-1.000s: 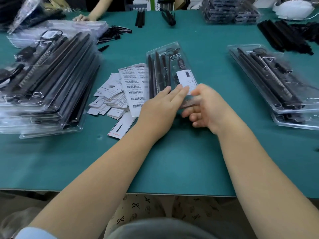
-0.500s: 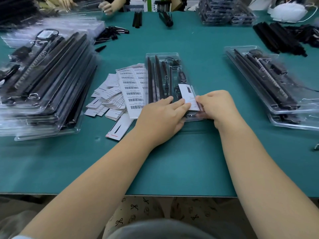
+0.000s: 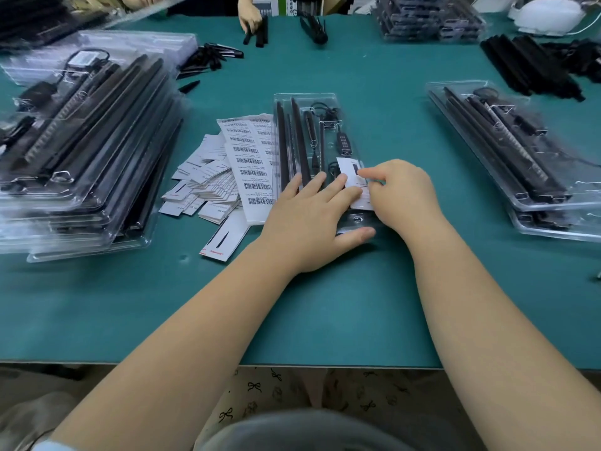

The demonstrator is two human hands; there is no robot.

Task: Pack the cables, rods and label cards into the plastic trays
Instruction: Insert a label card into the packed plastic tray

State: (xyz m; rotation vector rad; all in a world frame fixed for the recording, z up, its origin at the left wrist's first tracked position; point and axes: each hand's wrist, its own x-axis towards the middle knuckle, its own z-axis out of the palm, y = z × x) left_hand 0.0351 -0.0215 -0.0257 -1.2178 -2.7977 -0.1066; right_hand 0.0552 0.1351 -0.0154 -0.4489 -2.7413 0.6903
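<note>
A clear plastic tray lies in the middle of the green table, holding black rods and a black cable. A white label card lies on its near end. My left hand rests flat on the tray's near end, fingers straight, thumb at the tray's front edge. My right hand has curled fingers on the card's right side, thumb and forefinger pinching it.
Loose label cards and barcode sheets lie left of the tray. A tall stack of filled trays stands at the left, two more at the right. Black rods lie far right. Another person's hand works at the far edge.
The tray came flat onto the table and straightened. My left hand spread over its near end. My right hand moved from the tray's edge up onto the card.
</note>
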